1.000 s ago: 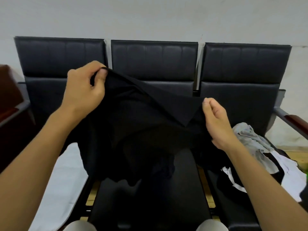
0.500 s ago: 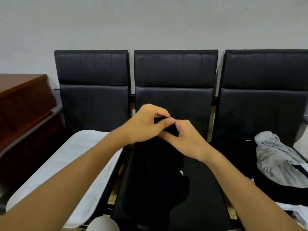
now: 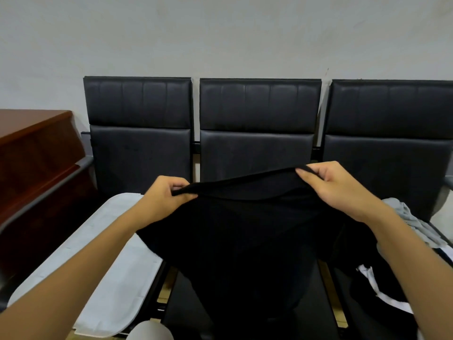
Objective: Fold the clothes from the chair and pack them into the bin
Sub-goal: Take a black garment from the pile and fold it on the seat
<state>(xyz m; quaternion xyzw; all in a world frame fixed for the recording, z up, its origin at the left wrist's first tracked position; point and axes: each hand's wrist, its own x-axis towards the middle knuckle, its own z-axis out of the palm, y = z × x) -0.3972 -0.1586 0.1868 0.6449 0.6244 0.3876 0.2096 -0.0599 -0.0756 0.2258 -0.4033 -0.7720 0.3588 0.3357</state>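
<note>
Plainly, head view, line by line:

Black garment [image 3: 245, 241]: plain dark cloth with no visible print; held up by its top edge, which runs as a taut band from one hand to the other; the rest hangs in loose folds over the middle seat [image 3: 186, 312] of the row of black chairs [image 3: 259, 106]; what kind of garment it is cannot be told.

Left hand [image 3: 164, 200]: its fingers [image 3: 180, 186] are curled and pinch the left end of the cloth's edge; it sits lower than the other hand.

Right hand [image 3: 335, 185]: its fingers [image 3: 306, 171] are curled round the right end of the same edge, pinching it; the forearm crosses in front of the right seat.

White bin [image 3: 110, 266]: a pale, rounded-cornered thing lying on the left seat, just beside the hanging cloth; only its flat top surface shows, so what lies in it cannot be told.

Clothes pile [image 3: 411, 219]: on the right seat, a crumpled grey piece uppermost, with a black piece [image 3: 375, 290] edged in white stripes below it; partly hidden by the right forearm.

Wooden cabinet [image 3: 36, 155]: reddish-brown, at the left of the chairs, against the pale wall [image 3: 220, 33].
</note>
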